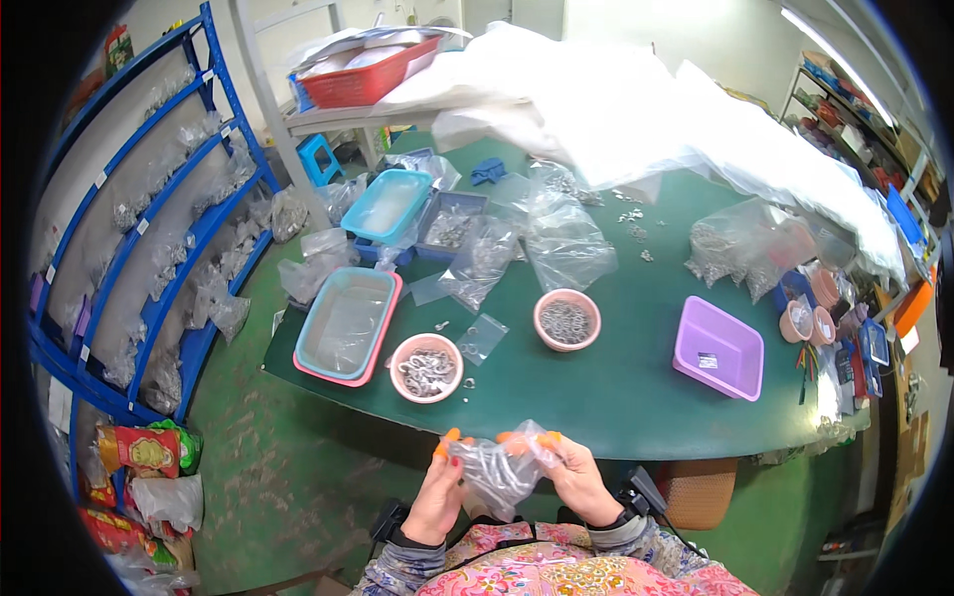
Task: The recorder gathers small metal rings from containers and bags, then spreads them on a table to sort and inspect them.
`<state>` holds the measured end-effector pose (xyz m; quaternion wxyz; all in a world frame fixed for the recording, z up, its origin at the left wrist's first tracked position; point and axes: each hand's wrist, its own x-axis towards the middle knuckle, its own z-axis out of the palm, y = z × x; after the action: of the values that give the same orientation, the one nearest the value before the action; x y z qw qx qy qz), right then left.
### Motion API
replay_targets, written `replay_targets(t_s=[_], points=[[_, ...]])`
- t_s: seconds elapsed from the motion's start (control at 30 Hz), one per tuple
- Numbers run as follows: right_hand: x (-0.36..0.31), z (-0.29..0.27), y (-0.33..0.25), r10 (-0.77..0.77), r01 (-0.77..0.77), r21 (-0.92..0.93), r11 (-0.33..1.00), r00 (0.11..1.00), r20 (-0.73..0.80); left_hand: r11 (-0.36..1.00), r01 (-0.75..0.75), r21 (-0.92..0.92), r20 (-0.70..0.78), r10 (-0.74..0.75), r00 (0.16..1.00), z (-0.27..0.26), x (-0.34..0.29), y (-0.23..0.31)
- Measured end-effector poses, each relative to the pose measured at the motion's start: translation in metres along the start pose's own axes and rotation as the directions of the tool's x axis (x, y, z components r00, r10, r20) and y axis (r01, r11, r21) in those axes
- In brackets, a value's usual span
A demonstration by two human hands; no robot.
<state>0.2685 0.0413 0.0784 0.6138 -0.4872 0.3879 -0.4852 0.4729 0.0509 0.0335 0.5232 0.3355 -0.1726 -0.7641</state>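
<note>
Just off the table's near edge, a clear plastic bag of silvery metal pieces hangs between my hands. My left hand grips its left side and my right hand its upper right side. Orange covers sit on some fingertips of both hands. On the table ahead, a pink bowl holds silvery curved metal parts. Farther right, a second pink bowl is filled with small metal rings. Between the bowls lies a small flat clear bag. What exact kind of pieces my bag holds is hard to make out.
The green table carries a purple tray with a small packet, a light-blue tray inside a pink one, and bags of metal parts. White sheeting covers the back. Blue shelving stands left.
</note>
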Motion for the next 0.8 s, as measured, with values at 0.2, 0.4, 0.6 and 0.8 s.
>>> replay_targets(t_s=[0.2,0.4,0.6,0.8], points=[[0.083,0.06,0.007,0.013,0.007,-0.113,0.994,0.984,0.18,0.991,-0.042,-0.13,0.082,0.053,0.995,-0.044,0.007,0.047],[0.135,0.079,0.015,0.131,-0.131,0.007,0.991,0.989,0.071,0.964,-0.25,-0.091,-0.122,0.239,0.963,-0.063,0.008,0.092],[0.182,0.128,0.029,0.058,-0.016,-0.249,0.968,0.985,0.163,0.938,-0.335,-0.088,-0.163,0.318,0.934,-0.105,0.002,0.126],[0.228,0.229,0.042,-0.178,0.291,-0.437,0.851,0.943,0.281,0.907,-0.375,-0.189,-0.242,0.327,0.913,-0.176,-0.014,0.177]])
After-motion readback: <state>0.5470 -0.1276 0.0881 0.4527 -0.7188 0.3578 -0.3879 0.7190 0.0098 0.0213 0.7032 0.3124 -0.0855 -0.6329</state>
